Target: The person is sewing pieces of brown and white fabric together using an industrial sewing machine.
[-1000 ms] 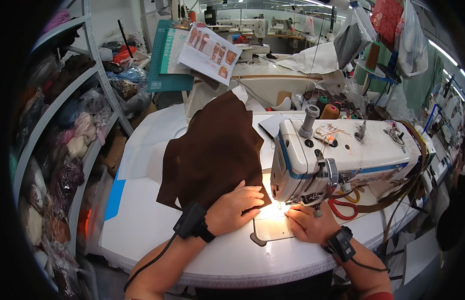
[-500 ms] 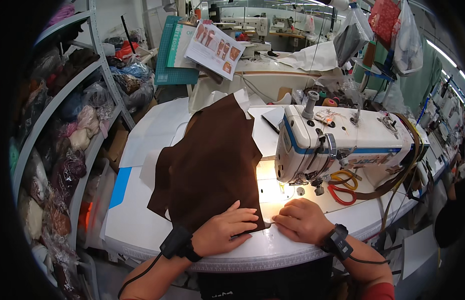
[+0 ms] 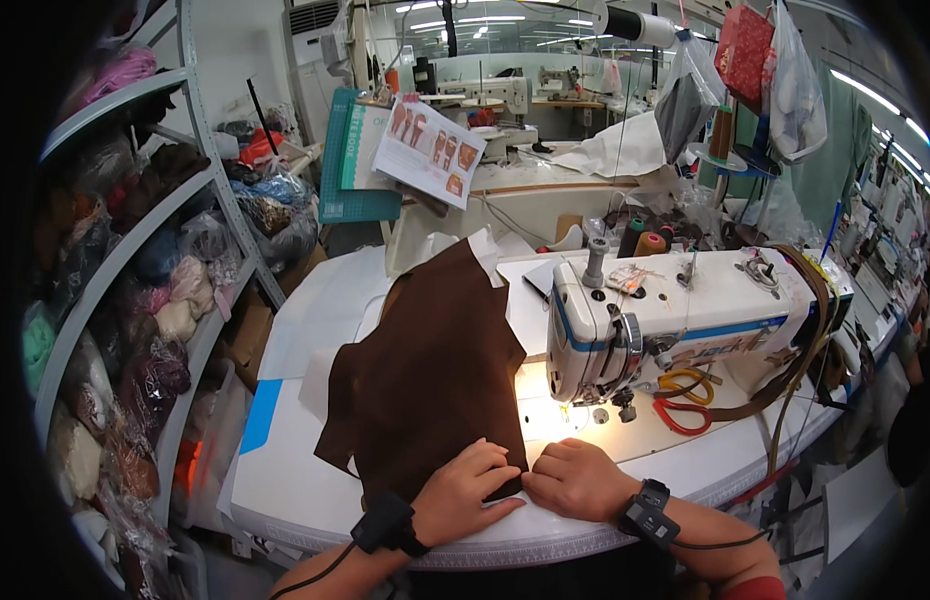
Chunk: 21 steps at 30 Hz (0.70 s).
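Note:
A large dark brown fabric piece (image 3: 435, 360) with an uneven outline lies across the white sewing table, left of the sewing machine (image 3: 675, 310). My left hand (image 3: 468, 492) rests on its lower right corner, fingers laid over the cloth and thumb apart from them. At that corner's right edge my right hand (image 3: 582, 482) is closed, its fingertips pinching the fabric edge. What lies under the fingertips is partly hidden. The lit needle area (image 3: 567, 412) of the machine is just beyond my right hand.
Scissors with red handles (image 3: 682, 416) and a yellow-handled pair (image 3: 687, 384) lie by the machine. Brown straps (image 3: 800, 370) hang over its right end. Thread cones (image 3: 650, 243) stand behind. Shelves (image 3: 210, 185) of bagged materials line the left. Papers and a green mat (image 3: 357, 205) stand at the back.
My right hand has come left to the fabric's edge, closer to my left hand. My left hand's fingers are more bent. The whole view has tipped upward, so things sit lower.

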Each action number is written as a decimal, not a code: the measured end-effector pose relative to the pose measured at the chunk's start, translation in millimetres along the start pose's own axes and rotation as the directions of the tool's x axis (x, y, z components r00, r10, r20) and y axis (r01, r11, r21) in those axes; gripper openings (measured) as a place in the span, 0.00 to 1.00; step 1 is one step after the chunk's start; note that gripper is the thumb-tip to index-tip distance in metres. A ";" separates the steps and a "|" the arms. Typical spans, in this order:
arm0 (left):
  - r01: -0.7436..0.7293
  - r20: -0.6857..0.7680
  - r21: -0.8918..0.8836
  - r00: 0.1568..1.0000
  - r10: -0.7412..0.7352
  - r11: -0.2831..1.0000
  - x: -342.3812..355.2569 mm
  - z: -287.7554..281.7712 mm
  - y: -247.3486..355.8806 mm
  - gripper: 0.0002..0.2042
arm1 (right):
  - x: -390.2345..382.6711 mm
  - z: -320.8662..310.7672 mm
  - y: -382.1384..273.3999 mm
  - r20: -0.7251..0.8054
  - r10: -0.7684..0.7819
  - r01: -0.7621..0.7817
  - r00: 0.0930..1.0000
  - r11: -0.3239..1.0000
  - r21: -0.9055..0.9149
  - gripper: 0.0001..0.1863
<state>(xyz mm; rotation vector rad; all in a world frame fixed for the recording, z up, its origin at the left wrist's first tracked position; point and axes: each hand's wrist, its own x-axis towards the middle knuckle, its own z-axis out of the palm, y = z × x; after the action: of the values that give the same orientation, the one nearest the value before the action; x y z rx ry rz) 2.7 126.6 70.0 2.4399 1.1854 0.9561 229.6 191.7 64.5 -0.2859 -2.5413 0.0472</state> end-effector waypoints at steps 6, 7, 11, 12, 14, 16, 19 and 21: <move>-0.059 -0.093 0.234 0.992 0.083 0.971 2.1 4.5 4.4 0.12 | 3.6 1.7 -9.5 -0.109 0.130 -0.115 0.985 0.985 0.129 0.08; -0.053 -0.107 0.242 0.991 0.081 0.969 1.2 3.5 5.4 0.11 | 4.7 0.5 -10.9 -0.139 0.165 -0.141 0.976 0.976 0.168 0.08; 0.039 -0.284 0.187 0.959 0.016 0.982 3.7 -26.9 20.8 0.09 | 8.1 -12.3 -17.0 -0.117 0.332 -0.292 0.936 0.918 0.269 0.09; 0.059 -0.362 0.169 0.932 0.006 0.984 5.1 -39.4 25.2 0.09 | 7.7 -12.3 -16.7 -0.126 0.328 -0.285 0.936 0.919 0.271 0.09; 0.095 -0.485 0.144 0.874 -0.013 0.985 4.3 -66.8 29.0 0.09 | 5.1 -8.7 -15.5 -0.150 0.383 -0.324 0.912 0.893 0.312 0.10; 0.117 -0.559 0.191 0.829 0.010 0.975 4.5 -99.1 36.9 0.09 | 3.9 -8.8 -15.7 -0.181 0.359 -0.296 0.916 0.906 0.301 0.10; 0.155 -0.633 0.286 0.771 0.066 0.946 9.8 -148.2 49.8 0.08 | 6.2 -11.2 -21.1 -0.144 0.376 -0.314 0.916 0.891 0.328 0.11; 0.175 -0.661 0.313 0.746 0.082 0.934 16.5 -181.4 57.5 0.07 | 11.2 -14.2 -25.1 -0.122 0.371 -0.313 0.921 0.887 0.339 0.12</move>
<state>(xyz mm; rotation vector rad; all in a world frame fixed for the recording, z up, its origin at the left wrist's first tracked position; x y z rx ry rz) -75.5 94.6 241.3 2.3534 1.7715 1.8487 223.4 169.2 84.9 -0.5816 -2.2274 0.5336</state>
